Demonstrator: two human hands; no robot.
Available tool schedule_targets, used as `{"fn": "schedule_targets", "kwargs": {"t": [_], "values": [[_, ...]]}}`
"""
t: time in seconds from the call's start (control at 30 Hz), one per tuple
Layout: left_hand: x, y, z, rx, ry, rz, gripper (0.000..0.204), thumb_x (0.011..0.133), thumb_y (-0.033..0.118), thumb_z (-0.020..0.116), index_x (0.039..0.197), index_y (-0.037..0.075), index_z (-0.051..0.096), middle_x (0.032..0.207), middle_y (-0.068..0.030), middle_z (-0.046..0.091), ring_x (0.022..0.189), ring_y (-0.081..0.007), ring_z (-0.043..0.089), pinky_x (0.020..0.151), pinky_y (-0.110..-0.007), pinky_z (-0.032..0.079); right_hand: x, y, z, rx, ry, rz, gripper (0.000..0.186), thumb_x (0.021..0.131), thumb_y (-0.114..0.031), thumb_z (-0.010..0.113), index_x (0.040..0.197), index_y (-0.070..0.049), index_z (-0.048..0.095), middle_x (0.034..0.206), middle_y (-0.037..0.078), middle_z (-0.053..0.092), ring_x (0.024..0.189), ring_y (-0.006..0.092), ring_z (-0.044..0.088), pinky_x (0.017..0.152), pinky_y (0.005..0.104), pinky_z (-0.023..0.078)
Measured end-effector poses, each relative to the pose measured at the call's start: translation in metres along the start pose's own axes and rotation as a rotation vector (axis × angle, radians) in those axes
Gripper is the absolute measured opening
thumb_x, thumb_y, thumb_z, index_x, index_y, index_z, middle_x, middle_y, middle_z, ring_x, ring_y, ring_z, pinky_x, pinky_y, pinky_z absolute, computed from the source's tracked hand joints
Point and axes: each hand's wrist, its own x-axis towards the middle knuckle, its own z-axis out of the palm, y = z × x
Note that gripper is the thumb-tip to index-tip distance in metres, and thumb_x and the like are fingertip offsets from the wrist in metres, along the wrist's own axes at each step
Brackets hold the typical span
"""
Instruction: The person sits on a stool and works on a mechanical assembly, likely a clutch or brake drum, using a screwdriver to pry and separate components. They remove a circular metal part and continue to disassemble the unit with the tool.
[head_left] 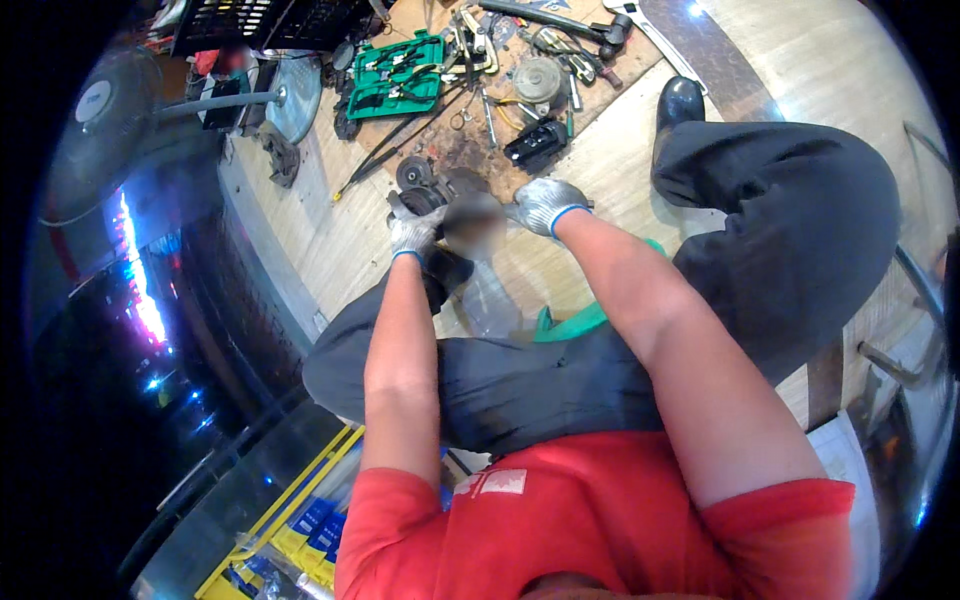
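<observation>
Both of my hands wear pale knitted work gloves with blue cuffs. My left hand (412,230) is closed against the near side of a dark, greasy metal machine part with round discs (425,183), which sits low over the floor beside my shin. A blurred patch between my hands hides much of that part. To its right, my right hand (550,205) is closed, knuckles up. A dark end shows past the fingers on either side, too small to name. Just beyond lies a black boxy part (537,145) on the stained brown board (600,105).
Behind the part is an open green tool case (398,75). Loose pliers, a round metal part (538,80), a hammer (610,38) and a big wrench (665,45) crowd the board. A fan (105,110) stands left. My bent legs flank the work; something green (575,323) lies between them.
</observation>
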Motion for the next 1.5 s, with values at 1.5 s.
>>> {"fn": "schedule_targets", "kwargs": {"t": [1.5], "values": [[-0.018, 0.044, -0.022, 0.092, -0.065, 0.469, 0.127, 0.057, 0.031, 0.094, 0.157, 0.002, 0.021, 0.142, -0.0261, 0.048, 0.13, -0.0395, 0.051, 0.111, -0.044, 0.043, 0.062, -0.066, 0.071, 0.771, 0.306, 0.154, 0.052, 0.105, -0.043, 0.035, 0.119, -0.003, 0.064, 0.117, 0.028, 0.066, 0.112, 0.0462, 0.061, 0.097, 0.0545, 0.047]]}}
